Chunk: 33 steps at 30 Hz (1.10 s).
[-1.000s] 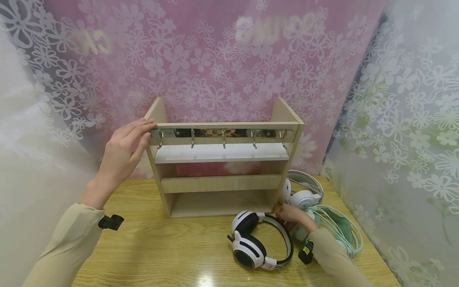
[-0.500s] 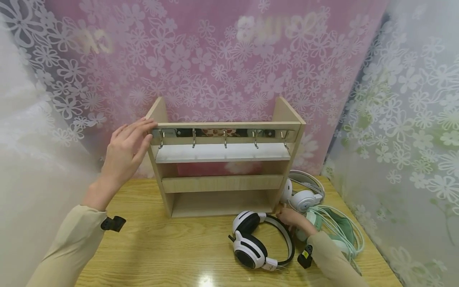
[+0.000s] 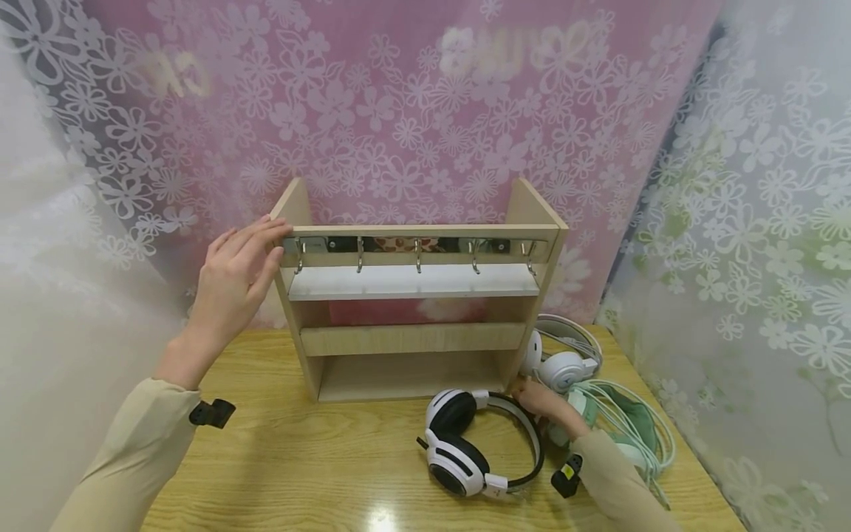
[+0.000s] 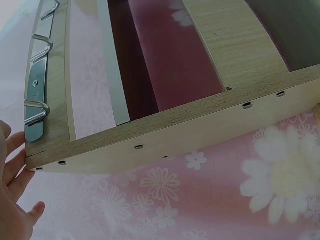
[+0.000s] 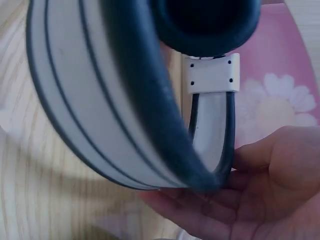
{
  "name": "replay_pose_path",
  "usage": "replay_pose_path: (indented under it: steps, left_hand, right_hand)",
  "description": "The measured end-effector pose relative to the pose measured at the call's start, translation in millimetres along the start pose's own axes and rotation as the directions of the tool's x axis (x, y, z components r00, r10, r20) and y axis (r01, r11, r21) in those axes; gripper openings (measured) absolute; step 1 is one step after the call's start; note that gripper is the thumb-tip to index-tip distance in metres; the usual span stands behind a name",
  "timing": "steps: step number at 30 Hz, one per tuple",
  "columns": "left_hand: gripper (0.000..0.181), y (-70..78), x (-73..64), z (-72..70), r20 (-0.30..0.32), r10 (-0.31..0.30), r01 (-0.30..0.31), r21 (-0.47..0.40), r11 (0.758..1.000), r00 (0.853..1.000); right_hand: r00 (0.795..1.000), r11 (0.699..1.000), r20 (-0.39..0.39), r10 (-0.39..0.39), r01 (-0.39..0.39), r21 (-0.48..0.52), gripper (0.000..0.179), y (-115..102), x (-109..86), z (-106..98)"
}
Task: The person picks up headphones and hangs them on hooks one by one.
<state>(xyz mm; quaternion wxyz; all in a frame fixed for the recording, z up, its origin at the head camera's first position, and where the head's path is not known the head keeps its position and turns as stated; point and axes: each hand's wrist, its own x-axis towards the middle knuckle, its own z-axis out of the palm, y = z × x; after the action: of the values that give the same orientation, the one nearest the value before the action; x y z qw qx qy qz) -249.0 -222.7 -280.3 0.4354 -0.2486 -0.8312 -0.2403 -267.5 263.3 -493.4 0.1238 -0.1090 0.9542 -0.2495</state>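
Note:
My left hand point(image 3: 233, 277) rests on the upper left front corner of a pale wooden shelf unit point(image 3: 412, 340), its fingers lying over the edge. The left wrist view shows these fingertips point(image 4: 19, 175) at the corner beside a metal hook rail point(image 4: 36, 95). My right hand point(image 3: 548, 406) is beside the unit's lower right corner, at the headband of white and black headphones point(image 3: 459, 467). In the right wrist view, its thumb and fingers curl round the headband point(image 5: 212, 130), which partly hides them. The headphones lie on their side on the table.
White headphones point(image 3: 564, 369) lie right of the shelf unit. Mint-green headphones point(image 3: 634, 417) with a looped cable are beside my right forearm. The wooden table point(image 3: 319, 465) meets a flowered pink backdrop point(image 3: 399, 111) behind and a pale flowered one point(image 3: 764, 258) at right.
The white and black headphones have shifted slightly left and turned a little, their ear cups moving most. My left hand and the shelf unit stay nearly still.

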Motion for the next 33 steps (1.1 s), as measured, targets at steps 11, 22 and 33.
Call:
replay_pose_path:
  steps: [11, 22, 33]
  left_hand:
    - [0.033, 1.7, -2.0, -2.9, -0.017, -0.015, 0.015, 0.002, 1.000, 1.000]
    - [0.033, 2.2, -1.7, 0.1, -0.028, -0.010, 0.010, -0.006, 1.000, 1.000]
    - [0.034, 3.1, -2.3, 4.7, -0.022, -0.018, 0.017, -0.014, 1.000, 1.000]
  right_hand:
    - [0.999, 0.981, -0.046, 0.012, -0.002, 0.195, 0.028, -11.3, -10.7, -13.8]
    - [0.996, 0.756, 0.081, 0.027, -0.073, 0.651, 0.045, -8.1, -33.0, -16.0]
    - [0.998, 0.497, 0.064, -0.030, -0.041, 0.867, 0.045, -8.1, -48.1, -9.4]
